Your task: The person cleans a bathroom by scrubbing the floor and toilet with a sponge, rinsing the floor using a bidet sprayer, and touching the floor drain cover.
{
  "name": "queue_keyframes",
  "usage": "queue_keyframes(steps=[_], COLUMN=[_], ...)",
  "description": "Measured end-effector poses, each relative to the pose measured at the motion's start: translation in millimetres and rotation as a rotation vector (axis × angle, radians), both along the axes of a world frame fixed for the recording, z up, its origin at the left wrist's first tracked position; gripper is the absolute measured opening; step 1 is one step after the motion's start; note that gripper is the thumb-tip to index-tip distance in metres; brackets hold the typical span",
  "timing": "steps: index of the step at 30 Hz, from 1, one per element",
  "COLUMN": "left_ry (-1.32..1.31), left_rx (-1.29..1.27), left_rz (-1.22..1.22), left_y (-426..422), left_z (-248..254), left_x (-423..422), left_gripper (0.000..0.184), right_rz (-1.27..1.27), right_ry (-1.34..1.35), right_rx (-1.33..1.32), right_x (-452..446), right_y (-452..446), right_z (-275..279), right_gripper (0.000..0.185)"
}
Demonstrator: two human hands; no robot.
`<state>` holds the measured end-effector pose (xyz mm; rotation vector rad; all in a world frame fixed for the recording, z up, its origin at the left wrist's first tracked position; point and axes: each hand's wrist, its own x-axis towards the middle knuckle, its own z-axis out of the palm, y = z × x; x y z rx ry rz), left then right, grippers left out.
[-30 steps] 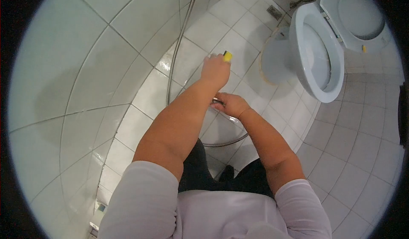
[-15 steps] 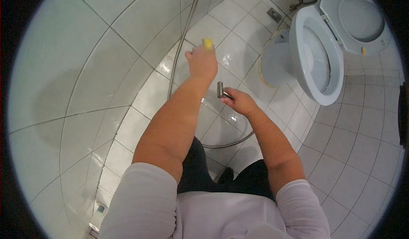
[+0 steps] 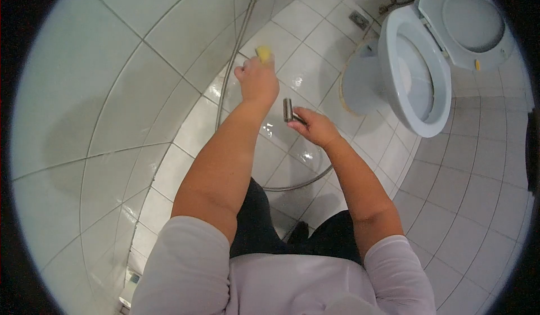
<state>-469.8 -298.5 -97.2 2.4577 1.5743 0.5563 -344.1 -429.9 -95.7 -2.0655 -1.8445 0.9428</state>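
Observation:
My left hand [image 3: 260, 80] is closed on a yellow sponge [image 3: 263, 53], which pokes out beyond the fingers above the wet tile floor [image 3: 298, 73]. Lower and to the right, my right hand [image 3: 315, 127] grips a metal handheld sprayer [image 3: 288, 110], its cylindrical head standing out to the left of the fingers. The sprayer's handle is mostly hidden in the palm. A grey metal hose [image 3: 299, 187] curves across the floor below my right hand.
At the upper right stands a toilet [image 3: 388, 79] with its lid [image 3: 472, 25] raised. A floor drain [image 3: 359, 20] lies behind it. Tiled wall [image 3: 129, 90] rises close on the left, with a hose [image 3: 239, 42] hanging along it. A small pale object [image 3: 130, 284] is at the lower left.
My left hand with the sponge has shifted slightly left and up. The sprayer in my right hand has moved a little up and left.

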Motion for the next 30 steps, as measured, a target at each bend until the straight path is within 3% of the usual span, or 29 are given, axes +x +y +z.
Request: queue_keyframes(steps=[2,6,12,14,18,20,22,28,30], left_ry=[-0.001,-0.023,-0.027,-0.076,-0.091,-0.079,-0.079,-0.097,-0.116], left_rx=[0.026,0.084,0.082,0.055,0.116,0.048,0.056,-0.052,-0.113], left_rz=[-0.014,-0.012,-0.015,-0.046,-0.032,-0.072,-0.069,-0.110,-0.133], left_y=[0.7,0.3,0.2,-2.0,-1.7,-3.3,-4.3,-3.9,-5.1], left_z=[-1.4,-3.6,0.3,3.7,-1.3,1.4,-1.1,-3.0,-3.5], left_x=[0.9,1.2,0.9,1.2,3.6,3.7,4.5,7.3,8.7], left_gripper=[0.032,0.031,0.029,0.029,0.027,0.025,0.025,0.031,0.038], right_rz=[-0.078,0.019,-0.112,0.127,0.157,0.290,0.272,0.082,-0.424], right_ry=[0.034,0.023,-0.002,0.034,0.061,0.006,0.046,0.058,0.012], right_rx=[0.103,0.060,0.057,-0.137,-0.077,-0.308,-0.256,-0.451,-0.421], right_x=[-3.2,-4.1,-7.8,-8.7,-13.8,-20.2,-19.9,-11.7,17.4], right_y=[4.0,7.5,6.0,4.1,-20.1,-34.5,-53.5,-103.1,-132.6], right_z=[4.9,0.0,-1.5,5.4,-16.9,-23.0,-39.4,-60.2,-85.1], right_gripper=[0.044,0.043,0.041,0.043,0.046,0.047,0.047,0.049,0.049])
